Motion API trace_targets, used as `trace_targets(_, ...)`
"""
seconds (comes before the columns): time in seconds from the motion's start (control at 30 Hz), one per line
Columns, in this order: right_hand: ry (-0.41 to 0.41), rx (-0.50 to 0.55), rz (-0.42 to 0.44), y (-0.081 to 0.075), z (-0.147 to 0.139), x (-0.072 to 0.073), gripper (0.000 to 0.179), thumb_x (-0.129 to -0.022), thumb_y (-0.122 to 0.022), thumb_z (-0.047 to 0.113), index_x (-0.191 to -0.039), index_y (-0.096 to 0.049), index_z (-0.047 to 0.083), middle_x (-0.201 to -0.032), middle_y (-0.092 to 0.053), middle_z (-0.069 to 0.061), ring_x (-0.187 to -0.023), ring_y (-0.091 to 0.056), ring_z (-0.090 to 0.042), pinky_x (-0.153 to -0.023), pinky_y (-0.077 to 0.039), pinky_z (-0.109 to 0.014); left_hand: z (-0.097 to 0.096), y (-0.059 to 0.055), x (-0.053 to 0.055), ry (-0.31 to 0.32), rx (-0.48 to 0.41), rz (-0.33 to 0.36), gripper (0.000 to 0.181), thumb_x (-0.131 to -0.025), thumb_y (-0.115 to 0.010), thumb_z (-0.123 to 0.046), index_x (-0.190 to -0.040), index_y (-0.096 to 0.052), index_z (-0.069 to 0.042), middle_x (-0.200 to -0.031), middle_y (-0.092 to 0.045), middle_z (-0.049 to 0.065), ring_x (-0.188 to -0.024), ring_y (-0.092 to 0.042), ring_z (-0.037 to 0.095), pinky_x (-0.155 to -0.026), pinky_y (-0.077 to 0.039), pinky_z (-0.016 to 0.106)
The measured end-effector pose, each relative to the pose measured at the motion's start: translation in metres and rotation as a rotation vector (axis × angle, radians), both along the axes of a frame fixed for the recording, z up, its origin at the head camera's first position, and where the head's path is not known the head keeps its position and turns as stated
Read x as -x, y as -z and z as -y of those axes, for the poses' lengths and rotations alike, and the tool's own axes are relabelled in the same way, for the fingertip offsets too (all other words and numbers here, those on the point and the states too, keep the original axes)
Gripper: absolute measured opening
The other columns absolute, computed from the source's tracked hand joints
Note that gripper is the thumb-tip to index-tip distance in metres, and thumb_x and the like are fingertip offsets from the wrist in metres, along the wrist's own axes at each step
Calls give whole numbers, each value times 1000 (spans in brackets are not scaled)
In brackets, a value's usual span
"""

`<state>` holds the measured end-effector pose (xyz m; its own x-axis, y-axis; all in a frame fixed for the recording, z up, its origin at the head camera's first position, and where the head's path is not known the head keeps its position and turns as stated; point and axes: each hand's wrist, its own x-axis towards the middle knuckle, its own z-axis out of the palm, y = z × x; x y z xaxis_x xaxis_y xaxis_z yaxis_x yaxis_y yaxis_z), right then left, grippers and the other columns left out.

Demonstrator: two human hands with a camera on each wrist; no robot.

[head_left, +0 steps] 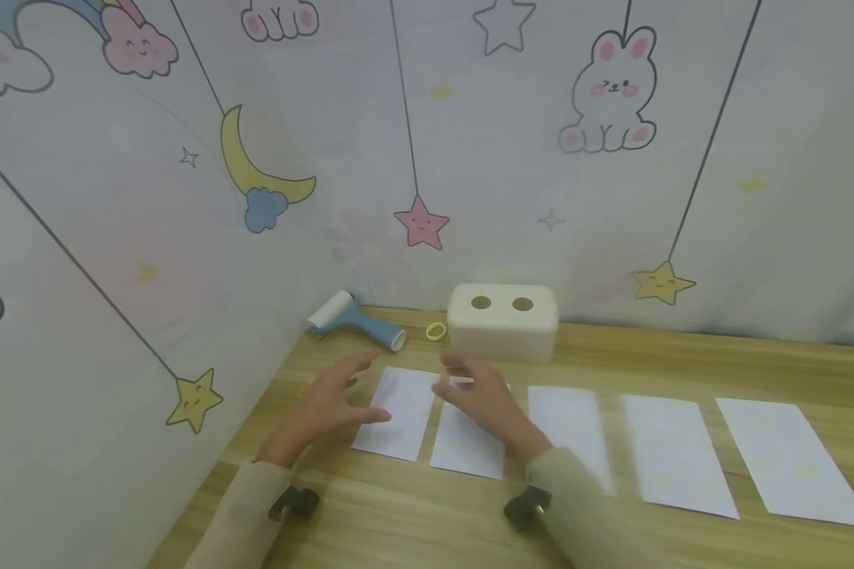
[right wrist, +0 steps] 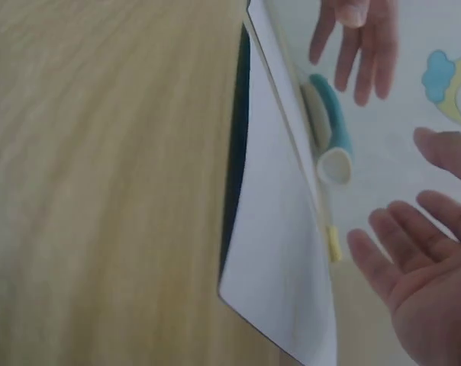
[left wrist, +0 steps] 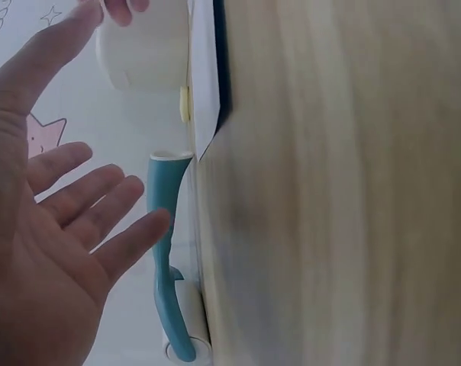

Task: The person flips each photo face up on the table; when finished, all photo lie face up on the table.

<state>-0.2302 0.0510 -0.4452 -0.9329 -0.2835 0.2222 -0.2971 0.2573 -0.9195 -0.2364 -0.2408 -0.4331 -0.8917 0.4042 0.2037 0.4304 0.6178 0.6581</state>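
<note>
Several white paper sheets lie in a row on the wooden table. My left hand (head_left: 327,403) hovers beside the leftmost sheet (head_left: 397,423), fingers spread and relaxed, holding nothing. Over the second sheet (head_left: 467,450) is my right hand (head_left: 487,399), its fingers loosely bent with nothing in them. Both palms face each other across a gap. Behind them lie a blue-handled lint roller (head_left: 370,322) with a white roll and a small yellow ring (head_left: 436,331). In the left wrist view the lint roller (left wrist: 163,221) appears beyond the left fingers.
A cream box (head_left: 501,332) with two round holes on top stands against the back wall. More sheets, a third (head_left: 565,427), a fourth (head_left: 676,450) and a fifth (head_left: 790,458), continue to the right. A cartoon-printed curtain wall (head_left: 85,332) bounds the table (head_left: 398,514) on the left.
</note>
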Motion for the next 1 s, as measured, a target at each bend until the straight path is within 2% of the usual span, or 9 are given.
trace_targets(0.3, -75, -88, 27, 7, 2, 0, 51, -98, -77, 23, -142, -62, 4, -143, -64, -14, -133, -59, -33, -107, -51, -47, 5, 2, -1, 26, 10, 85, 99, -76, -98, -35, -155, -49, 1, -160, -48, 18, -142, -48, 44, -111, -47, 56)
trace_targets(0.5, -114, -129, 33, 10, 2, 0, 49, -97, -77, 24, -141, -65, 6, -143, -65, -10, -134, -58, -34, -109, -49, -50, 8, 4, -5, 5, 125, 151, 91, -74, -97, -45, -149, -60, -11, -152, -59, 9, -140, -53, 36, -117, -40, 56)
trace_targets(0.57, -120, -158, 24, 11, 3, 0, 48, -96, -78, 24, -139, -66, 7, -143, -65, -8, -134, -58, -33, -111, -47, -51, 9, 5, -5, 15, 150, 169, 86, -74, -97, -44, -146, -64, -13, -150, -61, 7, -142, -52, 34, -118, -38, 55)
trace_targets(0.8, -154, -265, -70, 16, 6, -3, 43, -95, -79, 21, -135, -68, 6, -138, -66, -10, -133, -59, -33, -113, -44, -52, 9, 4, -6, 95, 177, 122, 68, -77, -97, -33, -135, -71, -9, -141, -67, 8, -138, -55, 38, -117, -39, 56)
trace_targets(1.0, -179, -308, -121, 24, 8, -2, 41, -95, -79, 19, -132, -69, 3, -136, -68, -13, -136, -55, -38, -117, -38, -54, 8, 3, -9, 139, 235, 127, 71, -75, -97, -39, -135, -72, -10, -148, -62, 7, -142, -51, 37, -118, -38, 56)
